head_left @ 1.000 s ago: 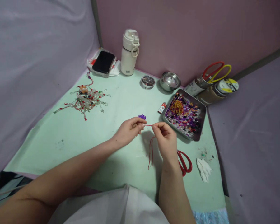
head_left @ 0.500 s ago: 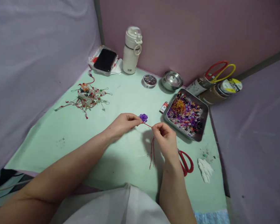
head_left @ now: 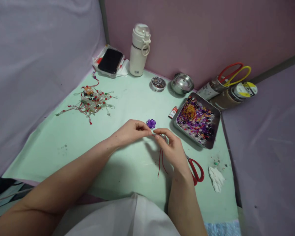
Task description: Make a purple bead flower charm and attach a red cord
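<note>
A purple beaded flower [head_left: 151, 124] lies just beyond my fingertips at the middle of the table. My left hand [head_left: 135, 131] pinches the red cord close to the flower. Just right of it, my right hand [head_left: 170, 144] also has thumb and forefinger closed on the cord, the fingertips of both hands nearly touching. Two loose ends of the red cord [head_left: 159, 162] hang below my right hand. Red-handled scissors [head_left: 196, 170] lie partly behind my right wrist.
A metal tray [head_left: 189, 135] of mixed beads stands at the right, near a small red-and-white box [head_left: 173, 112]. Finished beaded strings [head_left: 94, 101] lie left. Behind are a white bottle [head_left: 138, 52], a round tin [head_left: 158, 84], a steel bowl [head_left: 182, 84] and jars [head_left: 227, 96]. Crumpled tissue [head_left: 216, 179] lies right.
My right hand has moved left, up against my left fingertips, and the red cord stretched between them has shortened. One hanging cord end has swung right.
</note>
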Available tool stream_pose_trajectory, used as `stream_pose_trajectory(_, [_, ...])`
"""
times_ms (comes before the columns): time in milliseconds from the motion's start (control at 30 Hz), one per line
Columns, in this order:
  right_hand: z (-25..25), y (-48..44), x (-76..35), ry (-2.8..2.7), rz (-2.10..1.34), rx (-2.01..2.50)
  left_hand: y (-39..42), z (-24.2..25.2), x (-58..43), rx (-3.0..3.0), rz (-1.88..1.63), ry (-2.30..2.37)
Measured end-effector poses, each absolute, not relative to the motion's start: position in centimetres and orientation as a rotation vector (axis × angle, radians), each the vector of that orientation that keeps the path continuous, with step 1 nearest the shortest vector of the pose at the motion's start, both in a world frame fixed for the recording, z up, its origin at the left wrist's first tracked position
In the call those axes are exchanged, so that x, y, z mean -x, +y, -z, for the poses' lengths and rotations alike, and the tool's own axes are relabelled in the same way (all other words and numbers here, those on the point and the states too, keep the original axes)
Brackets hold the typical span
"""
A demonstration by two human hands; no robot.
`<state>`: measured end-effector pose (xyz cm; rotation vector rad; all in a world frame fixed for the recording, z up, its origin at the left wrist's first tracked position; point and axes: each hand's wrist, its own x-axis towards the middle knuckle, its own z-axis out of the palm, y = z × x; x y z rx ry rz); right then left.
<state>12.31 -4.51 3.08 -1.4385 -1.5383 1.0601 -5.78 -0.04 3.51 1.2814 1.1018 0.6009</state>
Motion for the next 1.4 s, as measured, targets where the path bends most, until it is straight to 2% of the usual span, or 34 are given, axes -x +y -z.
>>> stream_pose_trajectory(533, [-3.1, -4.7, -12.1, -1.558, -0.988, 1.548, 0.0, -2.3, 5.9, -1.409, -0.633, 1.119])
stream_pose_trajectory(1400, [-3.1, -4.6, -12.1, -1.598, -1.029, 1.507, 0.0, -3.4, 6.2, -1.347, -0.499, 1.129])
